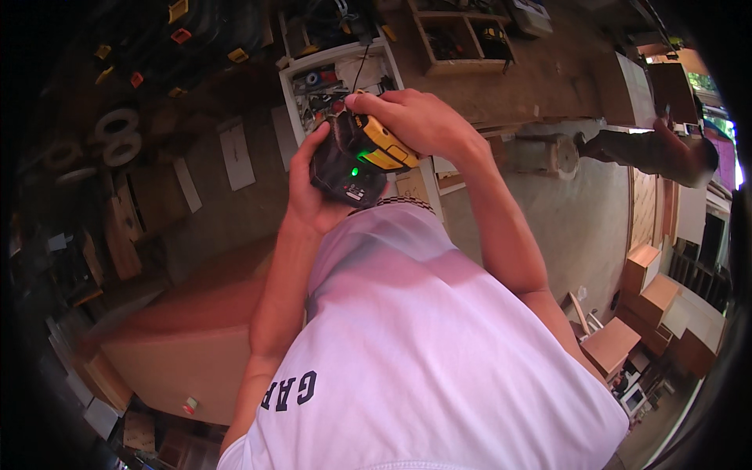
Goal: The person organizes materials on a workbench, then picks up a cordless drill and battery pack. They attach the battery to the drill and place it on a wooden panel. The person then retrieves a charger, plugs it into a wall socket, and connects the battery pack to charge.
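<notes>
Held up in front of my chest is a black-and-yellow device (362, 153) with green lights glowing on it; its exact kind I cannot tell. Its black lower body rests in my left hand (308, 184), which wraps round it from the left and below. My right hand (415, 124) grips the yellow part from above and the right, thumb and fingers near its top end. Just beyond the device is a white-edged drawer (288, 92) holding assorted hand tools and small parts, partly hidden by my hands.
A divided wooden box (430, 55) lies past the drawer. Black cases (211, 39) with yellow and orange latches stand far left. White rings (117, 124) and boards (235, 153) lie left. Another person (658, 149) is at right, near wooden cabinets (654, 294).
</notes>
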A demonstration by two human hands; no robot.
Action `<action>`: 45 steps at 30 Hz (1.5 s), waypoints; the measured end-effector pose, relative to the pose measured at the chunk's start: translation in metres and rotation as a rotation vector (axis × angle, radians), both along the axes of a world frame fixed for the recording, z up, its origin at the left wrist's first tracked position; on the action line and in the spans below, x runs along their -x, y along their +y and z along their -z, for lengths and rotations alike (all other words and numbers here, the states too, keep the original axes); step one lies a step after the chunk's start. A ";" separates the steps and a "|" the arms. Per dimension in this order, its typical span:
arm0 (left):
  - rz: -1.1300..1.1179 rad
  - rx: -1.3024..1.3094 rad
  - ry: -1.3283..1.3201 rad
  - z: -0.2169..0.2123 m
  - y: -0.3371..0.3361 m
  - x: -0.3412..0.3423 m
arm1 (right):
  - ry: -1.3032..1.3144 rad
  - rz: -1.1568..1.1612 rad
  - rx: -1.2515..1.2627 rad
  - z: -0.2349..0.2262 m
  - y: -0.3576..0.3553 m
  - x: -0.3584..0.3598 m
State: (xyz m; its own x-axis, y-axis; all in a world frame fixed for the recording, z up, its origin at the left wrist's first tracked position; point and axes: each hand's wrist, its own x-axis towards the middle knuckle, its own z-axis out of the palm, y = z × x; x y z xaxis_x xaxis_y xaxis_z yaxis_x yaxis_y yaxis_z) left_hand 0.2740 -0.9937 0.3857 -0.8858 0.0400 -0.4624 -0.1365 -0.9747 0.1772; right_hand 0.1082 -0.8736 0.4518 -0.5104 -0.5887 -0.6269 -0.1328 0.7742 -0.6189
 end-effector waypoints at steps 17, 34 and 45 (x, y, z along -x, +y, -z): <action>-0.226 0.312 -0.030 0.030 -0.009 0.005 | -0.187 0.240 0.405 0.062 0.011 -0.031; -0.165 0.090 0.100 0.059 -0.003 -0.004 | -0.083 0.223 0.241 0.050 0.023 -0.047; 0.022 0.035 0.073 0.036 -0.004 -0.002 | 0.218 -0.327 0.626 0.049 0.054 -0.032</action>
